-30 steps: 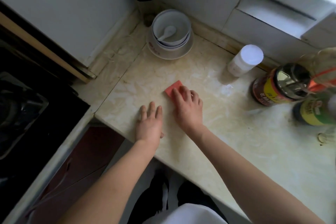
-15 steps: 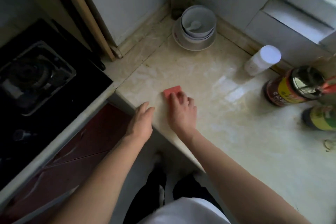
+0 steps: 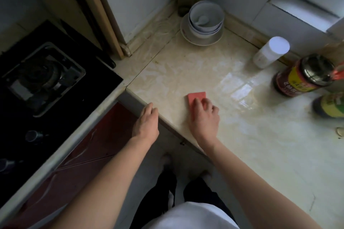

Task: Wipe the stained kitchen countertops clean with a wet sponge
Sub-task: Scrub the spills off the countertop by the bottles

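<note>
Near front edge of counter [image 3: 260, 145]: pink sponge [image 3: 197, 95] flat on surface, my right hand [image 3: 203, 117] on top, fingers [image 3: 195, 102] curled over its near half, pressing down. Left hand [image 3: 147, 124] at counter corner, fingers loose, holding nothing. Wet sheen [image 3: 242, 87] right of sponge.

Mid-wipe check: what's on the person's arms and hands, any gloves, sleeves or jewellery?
Nothing: left hand and right hand are ungloved, both forearms bare, no sleeve, watch, ring or bracelet visible. A white top shows below.
</note>
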Action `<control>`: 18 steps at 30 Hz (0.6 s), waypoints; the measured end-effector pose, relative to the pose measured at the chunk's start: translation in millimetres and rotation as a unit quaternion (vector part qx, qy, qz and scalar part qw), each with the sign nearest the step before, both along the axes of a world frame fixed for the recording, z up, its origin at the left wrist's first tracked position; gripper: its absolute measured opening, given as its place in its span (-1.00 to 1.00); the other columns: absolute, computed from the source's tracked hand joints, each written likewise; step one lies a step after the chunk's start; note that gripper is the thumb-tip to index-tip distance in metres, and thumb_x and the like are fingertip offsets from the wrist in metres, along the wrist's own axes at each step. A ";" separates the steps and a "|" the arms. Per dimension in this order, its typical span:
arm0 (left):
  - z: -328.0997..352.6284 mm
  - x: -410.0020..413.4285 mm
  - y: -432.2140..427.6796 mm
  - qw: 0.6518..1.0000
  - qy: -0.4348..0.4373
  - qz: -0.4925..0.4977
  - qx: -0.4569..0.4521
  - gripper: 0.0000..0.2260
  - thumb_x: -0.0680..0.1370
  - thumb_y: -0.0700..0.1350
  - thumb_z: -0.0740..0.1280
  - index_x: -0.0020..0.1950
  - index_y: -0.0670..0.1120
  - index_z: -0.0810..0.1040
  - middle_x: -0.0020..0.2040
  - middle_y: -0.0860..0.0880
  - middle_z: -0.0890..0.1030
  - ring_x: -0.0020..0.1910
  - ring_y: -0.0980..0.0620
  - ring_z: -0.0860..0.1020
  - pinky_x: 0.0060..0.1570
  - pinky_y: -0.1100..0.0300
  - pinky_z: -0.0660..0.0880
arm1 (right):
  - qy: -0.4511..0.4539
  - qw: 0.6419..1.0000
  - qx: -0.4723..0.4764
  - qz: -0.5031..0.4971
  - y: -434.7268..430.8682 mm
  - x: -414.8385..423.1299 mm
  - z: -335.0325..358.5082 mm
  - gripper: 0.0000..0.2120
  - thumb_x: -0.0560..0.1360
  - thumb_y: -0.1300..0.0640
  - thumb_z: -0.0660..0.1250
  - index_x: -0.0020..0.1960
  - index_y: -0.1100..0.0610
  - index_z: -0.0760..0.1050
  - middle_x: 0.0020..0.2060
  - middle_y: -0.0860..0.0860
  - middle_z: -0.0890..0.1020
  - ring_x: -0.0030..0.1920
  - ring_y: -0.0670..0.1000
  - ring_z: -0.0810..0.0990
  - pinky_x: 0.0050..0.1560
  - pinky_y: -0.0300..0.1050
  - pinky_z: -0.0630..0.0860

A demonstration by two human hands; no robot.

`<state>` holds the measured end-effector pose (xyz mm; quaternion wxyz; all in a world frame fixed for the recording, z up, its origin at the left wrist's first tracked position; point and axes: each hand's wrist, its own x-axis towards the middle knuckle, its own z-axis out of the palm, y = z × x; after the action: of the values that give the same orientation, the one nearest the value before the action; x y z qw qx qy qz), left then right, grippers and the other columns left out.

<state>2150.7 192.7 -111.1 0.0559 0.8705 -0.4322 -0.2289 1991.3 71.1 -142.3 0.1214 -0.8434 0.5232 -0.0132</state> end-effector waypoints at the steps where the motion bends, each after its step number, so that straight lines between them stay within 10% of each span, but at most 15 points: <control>1: 0.1 -0.4 -1.0 1.000 -0.003 -0.007 0.001 -0.54 0.55 -0.31 0.24 0.45 -0.13 0.32 0.59 -0.05 0.09 0.56 -0.04 0.06 0.42 0.08 0.28 | -0.004 0.999 0.006 0.047 17.8 5.1 -1.0 -0.48 0.49 0.05 0.35 0.42 -0.02 0.34 0.38 0.10 0.41 0.18 0.28 0.43 0.03 0.10 0.50; 6: 1.2 -2.8 -4.8 0.997 -0.007 -0.072 0.005 -0.51 0.53 -0.35 0.23 0.43 -0.02 0.35 0.58 -0.03 0.12 0.55 -0.06 0.10 0.37 -0.01 0.37 | -0.019 0.988 -0.004 0.156 45.9 -18.9 -1.1 -0.43 0.46 0.00 0.38 0.46 -0.06 0.36 0.41 0.04 0.42 0.21 0.22 0.43 0.04 0.07 0.48; 14: 7.1 -28.4 -30.5 0.987 0.003 -0.155 0.032 -0.43 0.50 -0.39 0.17 0.45 0.05 0.38 0.56 -0.06 0.20 0.52 -0.09 0.19 0.39 -0.04 0.35 | -0.003 0.987 -0.015 -0.158 9.8 -93.3 0.0 -0.46 0.43 -0.01 0.35 0.39 0.05 0.42 0.34 0.16 0.47 0.13 0.32 0.45 0.04 0.13 0.52; 18: 13.7 -30.4 -35.6 0.988 -0.024 -0.148 0.039 -0.55 0.50 -0.36 0.20 0.33 -0.02 0.45 0.42 -0.06 0.33 0.39 -0.11 0.34 0.25 -0.04 0.45 | -0.048 0.999 0.003 0.000 60.2 -55.3 -5.7 -0.40 0.39 -0.02 0.37 0.42 0.02 0.41 0.36 0.14 0.46 0.13 0.28 0.45 0.03 0.10 0.52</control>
<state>2120.3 157.1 -97.4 -0.0232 0.8036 -0.5482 -0.2308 1936.0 131.3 -148.0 0.1486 -0.8417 0.5165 -0.0519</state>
